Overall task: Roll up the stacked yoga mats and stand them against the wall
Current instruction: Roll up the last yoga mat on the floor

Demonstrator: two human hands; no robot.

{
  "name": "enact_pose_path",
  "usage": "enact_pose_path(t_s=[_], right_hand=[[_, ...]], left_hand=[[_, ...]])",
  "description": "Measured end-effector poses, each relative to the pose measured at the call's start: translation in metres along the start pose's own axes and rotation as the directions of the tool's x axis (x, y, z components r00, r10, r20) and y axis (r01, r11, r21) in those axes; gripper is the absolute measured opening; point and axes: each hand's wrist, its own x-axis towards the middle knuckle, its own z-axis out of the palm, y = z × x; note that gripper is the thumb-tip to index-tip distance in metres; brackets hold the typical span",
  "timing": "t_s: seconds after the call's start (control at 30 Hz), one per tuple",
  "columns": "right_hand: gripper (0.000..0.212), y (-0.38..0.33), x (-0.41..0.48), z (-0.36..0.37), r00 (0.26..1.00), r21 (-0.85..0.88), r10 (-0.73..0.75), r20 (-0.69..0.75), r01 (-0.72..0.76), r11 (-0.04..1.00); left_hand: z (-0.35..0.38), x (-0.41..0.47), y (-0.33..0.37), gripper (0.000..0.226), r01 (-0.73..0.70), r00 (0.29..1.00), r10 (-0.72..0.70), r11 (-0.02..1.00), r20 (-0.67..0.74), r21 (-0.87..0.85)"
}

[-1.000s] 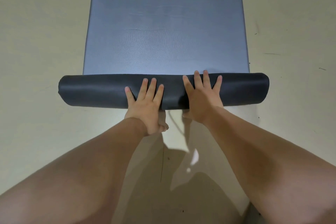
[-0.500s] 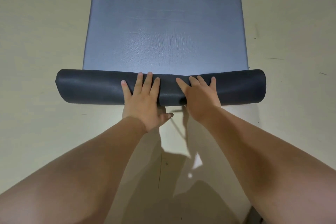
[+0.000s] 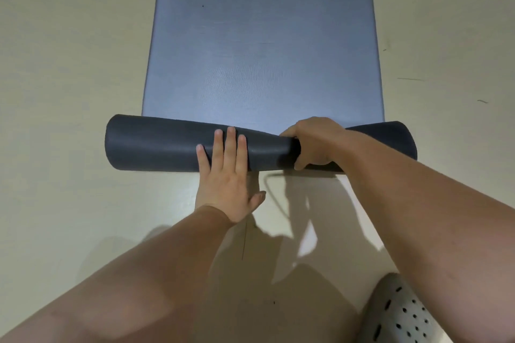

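While the roll (image 3: 156,145) is pressed by the flat left hand (image 3: 225,175) and gripped by the right hand (image 3: 315,145), rolling is judged underway, and an even push is probably needed.

One view only: head cam, wide-angle. Faces forward and steeply down at the floor (image 3: 55,64), looking along the person's forearms. Close in: rolled end of the yoga mat (image 3: 156,145) sits mid-frame with left hand (image 3: 225,184) and right hand (image 3: 315,142) on it. Flat mat beyond the roll runs off the top edge; shoe (image 3: 401,315) nearer than the roll, frame's bottom corner.
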Motion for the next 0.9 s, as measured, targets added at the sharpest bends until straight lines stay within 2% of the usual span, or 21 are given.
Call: enact_pose_path(t_s=[0.1, 0.2, 0.3, 0.37, 0.47, 0.57, 0.73, 0.83, 0.9], right_hand=[[0.064, 0.004, 0.003, 0.011, 0.998, 0.097, 0.049, -0.038, -0.045, 0.994], [0.093, 0.007, 0.001, 0.035, 0.985, 0.093, 0.109, -0.132, -0.097, 0.991], [0.094, 0.003, -0.014, 0.059, 0.895, 0.086, 0.138, -0.425, -0.112, 0.990], [0.094, -0.002, -0.023, 0.077, 0.832, 0.035, 0.144, -0.536, -0.149, 0.988], [0.099, -0.006, -0.025, 0.101, 0.871, -0.060, 0.188, -0.454, -0.240, 0.969], [0.103, -0.004, -0.018, 0.107, 0.867, -0.056, 0.233, -0.441, -0.286, 0.957], [0.140, 0.003, 0.002, 0.091, 0.890, -0.071, 0.264, -0.372, -0.311, 0.948], [0.155, 0.007, 0.014, 0.078, 0.887, -0.072, 0.292, -0.358, -0.337, 0.939], [0.158, 0.011, 0.022, 0.066, 0.887, -0.076, 0.294, -0.355, -0.341, 0.937]], left_hand=[[0.002, 0.007, -0.001, 0.135, 0.029, 0.994, -0.031, 0.999, 0.103, 0.028], [0.003, 0.018, 0.001, 0.139, 0.052, 0.989, -0.055, 0.998, 0.138, 0.025], [-0.001, 0.034, 0.000, 0.141, 0.055, 0.988, -0.058, 0.998, 0.140, 0.025], [-0.007, 0.049, -0.005, 0.141, 0.042, 0.990, -0.044, 0.999, 0.137, 0.015], [-0.016, 0.069, -0.011, 0.143, 0.021, 0.990, -0.023, 1.000, 0.142, 0.014], [-0.023, 0.083, -0.014, 0.144, 0.017, 0.988, -0.016, 1.000, 0.154, -0.003], [-0.033, 0.105, -0.018, 0.148, 0.011, 0.987, -0.013, 1.000, 0.160, 0.013], [-0.038, 0.113, -0.016, 0.145, 0.021, 0.995, -0.026, 0.998, 0.097, 0.059], [-0.037, 0.104, -0.013, 0.134, -0.006, 1.000, 0.006, 0.998, 0.003, 0.060]])
